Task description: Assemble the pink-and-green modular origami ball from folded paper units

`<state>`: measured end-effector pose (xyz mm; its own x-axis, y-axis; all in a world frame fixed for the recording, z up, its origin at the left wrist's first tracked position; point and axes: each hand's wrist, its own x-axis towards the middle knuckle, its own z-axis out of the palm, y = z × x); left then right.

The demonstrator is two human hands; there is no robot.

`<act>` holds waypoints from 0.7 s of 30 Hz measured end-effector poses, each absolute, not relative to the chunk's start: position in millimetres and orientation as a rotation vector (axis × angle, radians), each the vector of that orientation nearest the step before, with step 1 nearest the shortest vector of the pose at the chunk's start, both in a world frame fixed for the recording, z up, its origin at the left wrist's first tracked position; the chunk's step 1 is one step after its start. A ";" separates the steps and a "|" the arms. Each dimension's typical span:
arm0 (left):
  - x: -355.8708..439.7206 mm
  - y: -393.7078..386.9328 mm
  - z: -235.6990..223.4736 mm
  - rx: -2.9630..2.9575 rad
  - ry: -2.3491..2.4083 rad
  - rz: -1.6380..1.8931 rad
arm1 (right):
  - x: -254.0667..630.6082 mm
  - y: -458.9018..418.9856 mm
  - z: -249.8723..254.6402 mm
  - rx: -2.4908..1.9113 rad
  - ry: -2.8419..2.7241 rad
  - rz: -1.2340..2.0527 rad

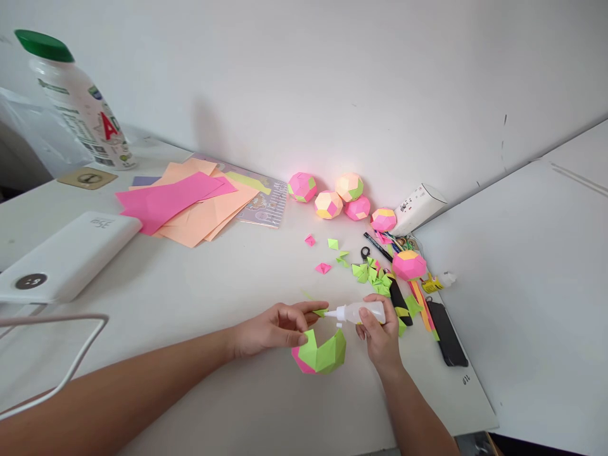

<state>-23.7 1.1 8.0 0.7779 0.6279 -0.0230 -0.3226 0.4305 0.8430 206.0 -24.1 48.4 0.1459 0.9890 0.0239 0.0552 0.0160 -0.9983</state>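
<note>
My right hand (382, 335) is wrapped round a small clear glue bottle (363, 312) held sideways. Its white nozzle points left and meets a small green folded paper piece (321, 313) at the fingertips of my left hand (280, 326). Just below sits a partly built paper ball (327, 354), green with a pink side and a gap at its top; my left thumb is at its upper left edge. Whether the thumb grips the ball, I cannot tell. Beyond my hands lie several loose green folded pieces (373, 275) and a pink folded piece (323, 268).
Finished paper balls (303, 187) line the wall. Coloured paper sheets (190, 202), a white power bank (71, 256) and a tall bottle (83, 101) are at left. At right are a white cylinder (415, 210), a black marker (378, 246), a yellow-labelled bottle (433, 283) and a black phone-like object (446, 334).
</note>
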 end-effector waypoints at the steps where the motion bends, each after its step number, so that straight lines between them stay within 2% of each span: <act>1: -23.5 1.1 7.9 0.954 0.355 0.612 | 205.9 -23.8 48.5 -1.301 -1.144 1.067; 21: -23.5 0.2 9.3 0.940 0.340 0.615 | 209.6 -17.8 42.4 -1.220 -0.969 1.198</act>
